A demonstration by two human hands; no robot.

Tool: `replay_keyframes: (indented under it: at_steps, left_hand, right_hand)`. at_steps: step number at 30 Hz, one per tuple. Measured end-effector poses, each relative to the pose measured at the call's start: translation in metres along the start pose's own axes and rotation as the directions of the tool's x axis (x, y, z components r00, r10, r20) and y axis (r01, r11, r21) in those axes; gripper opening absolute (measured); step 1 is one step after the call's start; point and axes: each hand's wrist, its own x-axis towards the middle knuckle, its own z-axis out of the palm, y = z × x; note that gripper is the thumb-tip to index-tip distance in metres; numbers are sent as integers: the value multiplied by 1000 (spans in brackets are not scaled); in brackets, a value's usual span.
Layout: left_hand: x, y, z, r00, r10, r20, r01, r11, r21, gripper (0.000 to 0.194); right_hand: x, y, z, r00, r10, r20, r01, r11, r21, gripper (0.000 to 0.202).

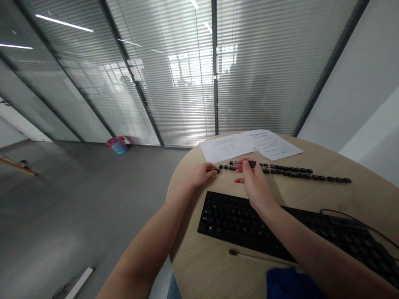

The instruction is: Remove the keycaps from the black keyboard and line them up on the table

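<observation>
My left hand [202,173] is at the left end of the rows of loose black keycaps, its fingertips pinched on a small black keycap [217,170] at the tabletop. Over the rows, my right hand [256,182] grips a small dark object [252,164] between thumb and fingers; its exact kind is unclear. Two long lines of keycaps [297,175] run off to the right, partly hidden behind this hand. Below both hands lies a black keyboard [230,211], with my right forearm crossing above it.
Printed sheets [271,144] lie at the back of the round wooden table [199,265]. A thin stick with a dark tip [233,252] and a blue cloth [288,284] are near the front. A cable [346,215] curls at right. A basket [118,145] stands on the floor.
</observation>
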Motion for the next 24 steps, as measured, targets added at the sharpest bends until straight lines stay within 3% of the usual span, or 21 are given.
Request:
replay_keyframes:
  at_steps: [6,18,22,24]
  left_hand:
    - [4,5,0,999,31,8,-32,975,218,25]
    - [0,15,5,1000,1,-7,2,919,394,37]
    - [-3,17,3,1000,-5,-2,6,906,422,43]
    - [-3,18,2,1000,-2,4,0,902,431,45]
  right_hand:
    - [19,-40,-17,994,57,-93,-36,975,220,42]
    - [47,-88,-61,998,14,-54,-1,971,240,19]
    - [58,-117,-87,995,17,-101,7,972,233,30]
    - [62,-133,-112,985,-64,-162,99,972,213,32]
